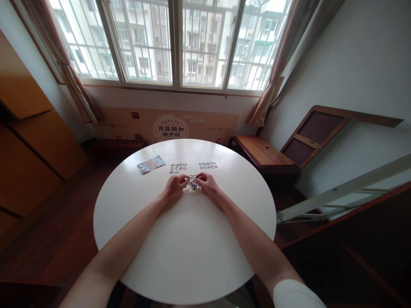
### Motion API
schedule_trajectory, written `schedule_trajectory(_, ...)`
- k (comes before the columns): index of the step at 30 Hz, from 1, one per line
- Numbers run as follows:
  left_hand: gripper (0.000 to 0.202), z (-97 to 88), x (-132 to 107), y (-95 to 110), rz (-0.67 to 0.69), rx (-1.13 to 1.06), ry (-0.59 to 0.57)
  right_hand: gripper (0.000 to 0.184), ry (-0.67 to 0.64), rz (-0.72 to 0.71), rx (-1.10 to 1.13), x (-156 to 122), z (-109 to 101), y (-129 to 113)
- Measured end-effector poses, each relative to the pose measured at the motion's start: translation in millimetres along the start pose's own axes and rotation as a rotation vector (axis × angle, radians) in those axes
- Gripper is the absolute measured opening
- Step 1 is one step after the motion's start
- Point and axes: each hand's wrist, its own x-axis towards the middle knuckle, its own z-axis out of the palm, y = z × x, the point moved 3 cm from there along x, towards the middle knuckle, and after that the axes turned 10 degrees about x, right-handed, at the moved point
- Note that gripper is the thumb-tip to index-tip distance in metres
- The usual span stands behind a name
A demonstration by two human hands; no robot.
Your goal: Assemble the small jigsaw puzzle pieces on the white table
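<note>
- Puzzle (192,184), a small, partly joined cluster of printed pieces, is lying flat near the middle of the table (192,256), between the two hands.
- Left hand (174,186) is curling in, thumb and fingertips pinching the cluster's left edge.
- Right hand (208,184) is doing the same on the right edge, fingers bent and closing on the pieces. Whether a single piece is being lifted is too small to tell.
- Spare pieces (177,167) are sitting in a loose batch just beyond the left hand, and a second batch (207,165) is lying beside it, apart from the cluster.
- Card (150,164), colourfully printed, is resting further left, well clear of the hands.
- Judging by looks, the pieces are thin, light and stiff, probably card, and likely sliding easily on the smooth top.
- Joined parts are probably coming apart if raised by one corner, so holding flat from both edges, or taking single pieces by fingertip pinch at their sides, seems safest.
</note>
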Motion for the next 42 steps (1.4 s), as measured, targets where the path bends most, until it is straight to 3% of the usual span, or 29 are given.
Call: schedule_trajectory(42,0.022,-1.8,-0.5,0.6,0.016,0.002,0.022,0.022,-0.006,0.007,0.028,-2.1,0.6,-2.3)
